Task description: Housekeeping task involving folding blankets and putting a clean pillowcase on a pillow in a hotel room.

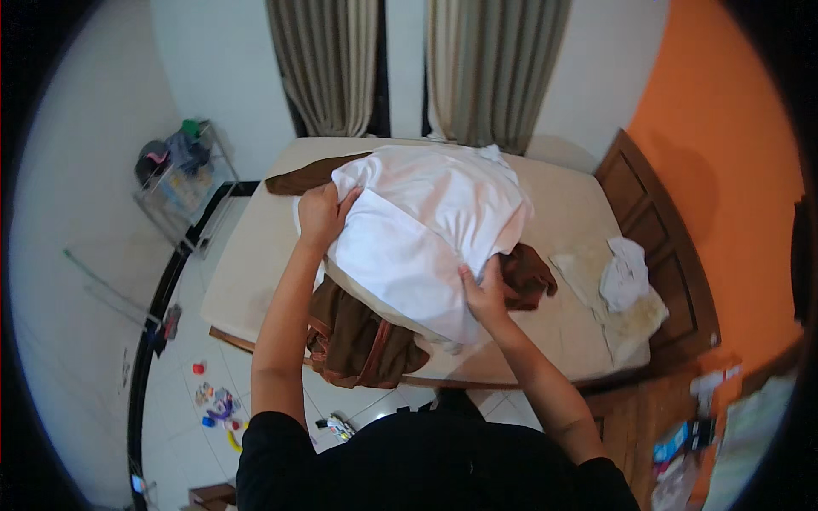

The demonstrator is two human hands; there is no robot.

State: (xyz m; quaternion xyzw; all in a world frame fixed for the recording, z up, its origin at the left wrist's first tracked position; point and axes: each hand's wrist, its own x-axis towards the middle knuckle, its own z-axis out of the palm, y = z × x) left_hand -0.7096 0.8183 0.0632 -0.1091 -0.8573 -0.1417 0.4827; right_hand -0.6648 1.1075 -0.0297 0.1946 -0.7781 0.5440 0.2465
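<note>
A white cloth garment (409, 255) is spread between my two hands above the bed. My left hand (324, 214) grips its upper left edge, the thumb on top of the cloth. On the lower right side, my right hand (486, 290) pinches the fabric between thumb and fingers. Beneath the white cloth lies a brown garment (358, 332) with reddish-brown trim, partly hidden and hanging over the near edge of the mattress. A brown sleeve-like part (313, 175) sticks out at the upper left, and a reddish-brown part (529, 278) shows to the right.
The mattress (243, 274) has a wooden headboard (658, 236) on the right. Near it lie a stained pillow (632, 326) and a crumpled white cloth (625, 274). Small toys (220, 405) lie on the tiled floor. A metal rack (185, 185) holding clothes stands left; a wooden cabinet (623, 428) is at right.
</note>
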